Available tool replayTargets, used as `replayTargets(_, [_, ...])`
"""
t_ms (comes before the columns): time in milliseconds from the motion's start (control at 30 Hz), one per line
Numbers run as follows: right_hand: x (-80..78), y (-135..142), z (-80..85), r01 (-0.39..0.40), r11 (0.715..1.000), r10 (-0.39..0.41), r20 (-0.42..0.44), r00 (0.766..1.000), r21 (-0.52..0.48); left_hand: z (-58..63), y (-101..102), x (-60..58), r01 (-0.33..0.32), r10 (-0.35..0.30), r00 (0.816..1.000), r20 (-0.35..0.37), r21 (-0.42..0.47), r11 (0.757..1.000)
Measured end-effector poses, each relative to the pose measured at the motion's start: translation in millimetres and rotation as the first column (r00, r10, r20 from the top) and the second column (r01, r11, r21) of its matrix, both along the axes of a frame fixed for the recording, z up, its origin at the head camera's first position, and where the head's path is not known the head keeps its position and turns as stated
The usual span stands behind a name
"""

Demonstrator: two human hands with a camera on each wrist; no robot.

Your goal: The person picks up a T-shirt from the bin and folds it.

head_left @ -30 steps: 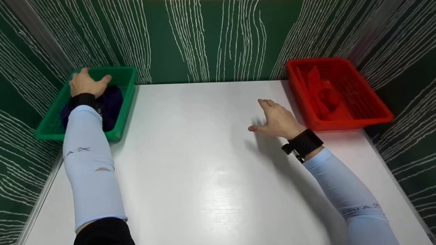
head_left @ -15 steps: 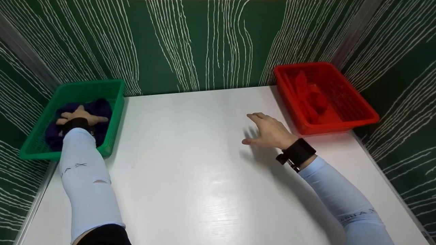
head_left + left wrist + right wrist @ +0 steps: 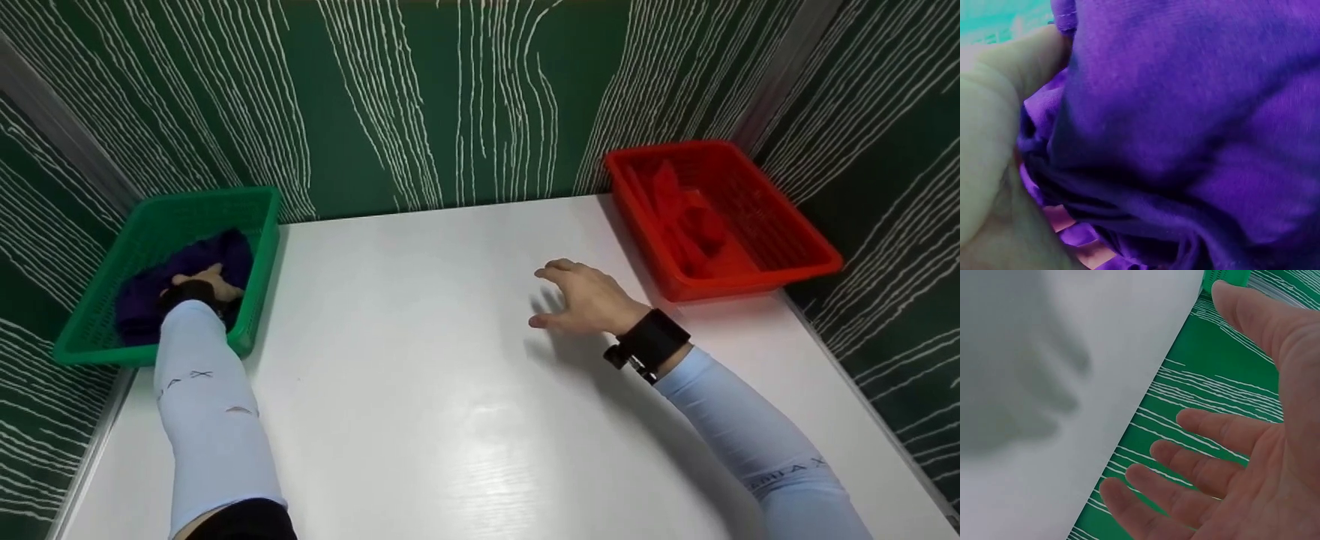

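In the head view, my left hand (image 3: 211,283) reaches into the green basket (image 3: 261,281) at the table's left. It grips a crumpled purple cloth (image 3: 225,249), whose exact kind I cannot tell. Up close in the left wrist view, the thumb presses on one side of the purple fabric (image 3: 1185,101), and bits of fingers show among the folds below; most of the fingers are hidden. My right hand (image 3: 589,300) hovers above the white table, left of the red basket, holding nothing. The right wrist view shows its fingers spread and relaxed.
A red basket (image 3: 814,255) stands at the back right with red cloth-like pieces (image 3: 679,217) inside. Dark green walls with white lines (image 3: 360,172) rise behind and beside the white table (image 3: 420,360).
My left hand has come down from the far part of the green basket into the purple cloth and now grips it. The right hand has barely moved. The head view has shifted slightly.
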State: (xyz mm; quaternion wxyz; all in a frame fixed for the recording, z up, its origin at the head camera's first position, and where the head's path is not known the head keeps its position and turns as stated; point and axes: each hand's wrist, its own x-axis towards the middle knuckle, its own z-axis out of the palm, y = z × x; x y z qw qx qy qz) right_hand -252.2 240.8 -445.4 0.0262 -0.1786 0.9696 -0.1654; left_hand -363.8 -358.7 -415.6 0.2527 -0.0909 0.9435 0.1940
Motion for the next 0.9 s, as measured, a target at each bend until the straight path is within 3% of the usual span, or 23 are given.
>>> replayTargets(167, [1.1, -3.1, -2.2, -0.017, 1.000, 0.017, 0.020, 1.000, 0.005, -3.0, 8.6, 1.2, -0.025, 0.025, 1.000, 0.006, -0.020, 0.999])
replayTargets(367, [1.7, -4.4, -1.8, -0.028, 1.000, 0.028, 0.014, 1.000, 0.001, -10.9, 0.1, -10.5, 0.124, -0.125, 0.992, 0.008, -0.166, 0.978])
replayTargets(433, [1.4, -4.6, -0.9, -0.033, 0.999, 0.033, 0.009, 0.999, -0.001, -14.6, -6.8, -15.3, 0.095, -0.094, 0.995, 0.015, -0.171, 0.981])
replayTargets(567, [0.8, -3.5, 2.3, -0.032, 0.999, 0.032, 0.002, 0.999, 0.006, -18.2, -16.7, -23.1, -0.055, 0.054, 0.998, -0.013, -0.136, 0.989])
replayTargets(633, [0.7, -2.7, 4.2, -0.027, 1.000, 0.027, -0.003, 1.000, 0.011, -16.7, -17.7, -25.6, -0.101, 0.096, 0.994, -0.049, -0.125, 0.987])
replayTargets(767, [0.6, -2.3, 7.3, -0.026, 0.999, 0.026, -0.009, 1.000, 0.018, -3.5, -13.6, -24.2, -0.155, 0.143, 0.982, -0.126, -0.094, 0.983])
replayTargets(900, [0.3, -2.5, 9.3, -0.026, 0.999, 0.027, -0.013, 1.000, 0.024, 15.2, -7.6, -25.2, -0.161, 0.148, 0.972, -0.180, -0.062, 0.985])
